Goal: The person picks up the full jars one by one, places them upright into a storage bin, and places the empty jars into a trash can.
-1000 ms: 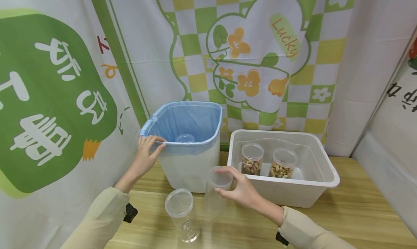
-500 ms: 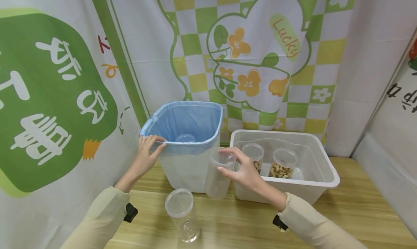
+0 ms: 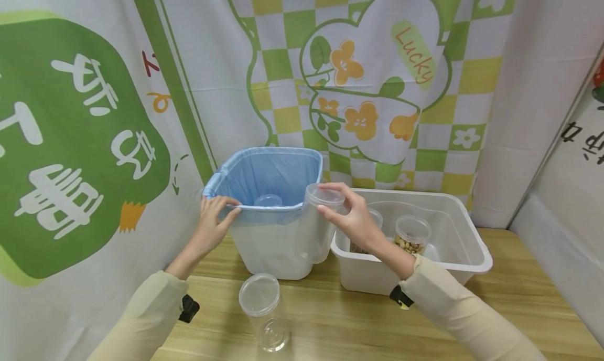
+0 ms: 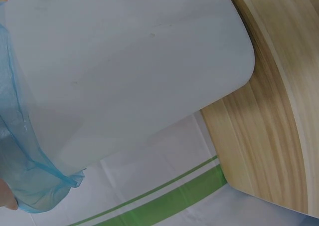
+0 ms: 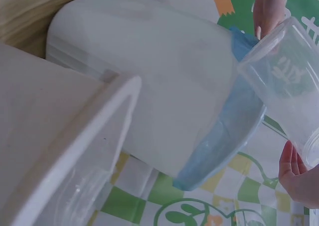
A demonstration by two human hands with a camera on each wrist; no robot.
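My right hand grips an empty clear plastic jar by its lidded top, beside the front right corner of the trash bin. The right wrist view shows the jar tilted, with the hand's fingers around its lid end. My left hand holds the bin's front left rim, over the blue bag that lines it. Inside the bag part of a clear round lid or jar shows. A second empty lidded jar stands on the table.
At the right stands a white tub with two lidded jars of nuts; one jar of nuts shows well, the other is partly behind my right hand. A printed curtain hangs behind. The wooden table lies beneath.
My right hand has lifted the empty jar from low in front of the bin up to near rim height, slightly to the right. My left hand has stayed on the rim.
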